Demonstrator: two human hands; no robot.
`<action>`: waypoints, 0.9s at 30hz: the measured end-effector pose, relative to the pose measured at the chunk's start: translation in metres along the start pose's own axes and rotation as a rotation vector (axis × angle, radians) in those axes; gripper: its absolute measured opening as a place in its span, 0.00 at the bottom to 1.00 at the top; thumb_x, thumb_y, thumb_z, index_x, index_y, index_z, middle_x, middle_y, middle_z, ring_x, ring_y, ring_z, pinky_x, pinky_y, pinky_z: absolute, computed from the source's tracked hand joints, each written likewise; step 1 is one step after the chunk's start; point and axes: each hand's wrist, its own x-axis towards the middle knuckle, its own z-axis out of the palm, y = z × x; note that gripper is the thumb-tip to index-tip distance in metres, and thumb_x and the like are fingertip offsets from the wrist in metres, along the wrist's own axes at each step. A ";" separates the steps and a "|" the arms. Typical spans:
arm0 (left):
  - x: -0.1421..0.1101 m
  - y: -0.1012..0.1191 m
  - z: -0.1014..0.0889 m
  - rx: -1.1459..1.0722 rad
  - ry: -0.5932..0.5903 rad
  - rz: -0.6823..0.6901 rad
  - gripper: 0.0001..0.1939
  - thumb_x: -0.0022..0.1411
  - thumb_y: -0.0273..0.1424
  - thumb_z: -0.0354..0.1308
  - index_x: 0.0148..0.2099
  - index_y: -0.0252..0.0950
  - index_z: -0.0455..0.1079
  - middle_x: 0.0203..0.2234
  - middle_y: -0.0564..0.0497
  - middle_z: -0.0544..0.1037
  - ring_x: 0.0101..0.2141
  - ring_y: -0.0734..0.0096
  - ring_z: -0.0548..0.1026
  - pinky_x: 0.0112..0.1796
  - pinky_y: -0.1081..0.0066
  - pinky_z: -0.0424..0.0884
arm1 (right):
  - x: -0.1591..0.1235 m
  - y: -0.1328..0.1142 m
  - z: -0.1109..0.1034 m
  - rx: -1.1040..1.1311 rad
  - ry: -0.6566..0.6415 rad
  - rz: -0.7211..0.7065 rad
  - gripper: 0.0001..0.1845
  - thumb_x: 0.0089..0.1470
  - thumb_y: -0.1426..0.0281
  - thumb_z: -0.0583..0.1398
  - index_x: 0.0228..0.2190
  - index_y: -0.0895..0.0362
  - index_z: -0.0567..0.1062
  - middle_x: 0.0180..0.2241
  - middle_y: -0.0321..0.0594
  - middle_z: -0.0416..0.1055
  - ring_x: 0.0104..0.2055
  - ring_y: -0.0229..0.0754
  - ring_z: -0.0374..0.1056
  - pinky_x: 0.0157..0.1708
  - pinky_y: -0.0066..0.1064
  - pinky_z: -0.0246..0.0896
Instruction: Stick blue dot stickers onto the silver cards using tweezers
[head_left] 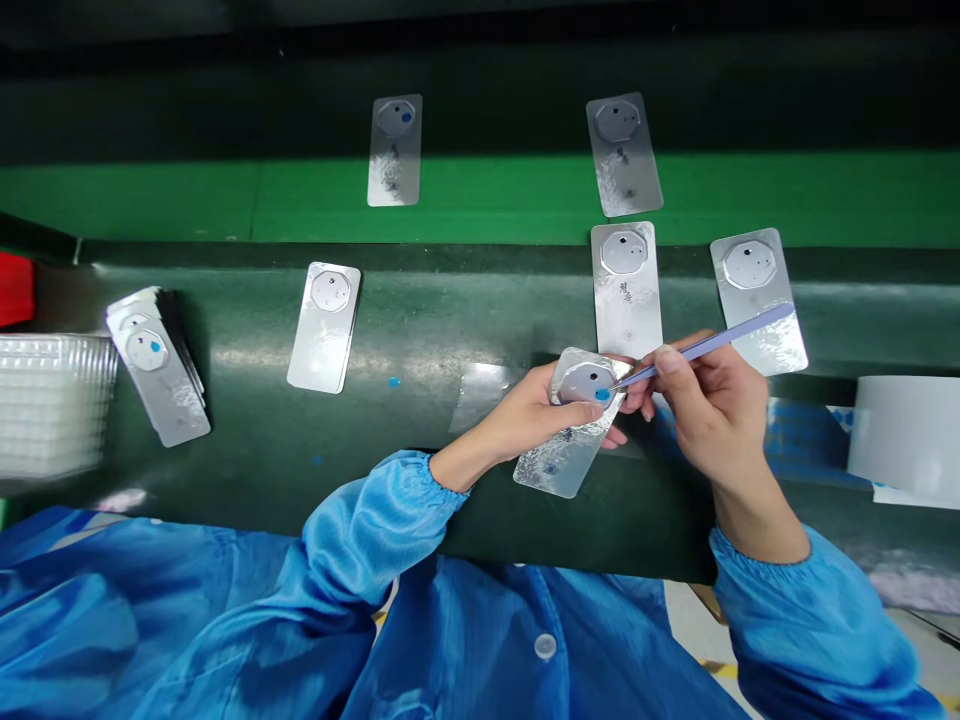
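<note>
My left hand point(525, 415) is closed round a silver phone back cover point(564, 455), holding it tilted above the dark green bench. My right hand point(701, 400) pinches a pair of lilac tweezers point(720, 342) like a pen. The tweezers' tip touches a small blue dot point(602, 395) on the cover's round camera plate point(585, 382). Both arms wear blue smock sleeves.
More silver covers lie around: two point(626, 290) point(757, 295) just beyond my hands, one point(325, 325) at centre-left, a stack point(156, 365) at left, two point(394, 150) point(623, 152) on the green belt. A clear tray stack point(49, 405) sits far left, a white tape roll point(907, 435) at right.
</note>
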 end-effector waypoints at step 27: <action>-0.003 -0.010 0.014 -0.020 0.156 0.191 0.36 0.64 0.40 0.78 0.71 0.38 0.78 0.51 0.42 0.90 0.48 0.53 0.90 0.54 0.57 0.85 | -0.011 0.002 0.025 -0.038 0.143 0.017 0.14 0.72 0.54 0.71 0.51 0.47 0.84 0.43 0.39 0.74 0.33 0.41 0.67 0.32 0.36 0.69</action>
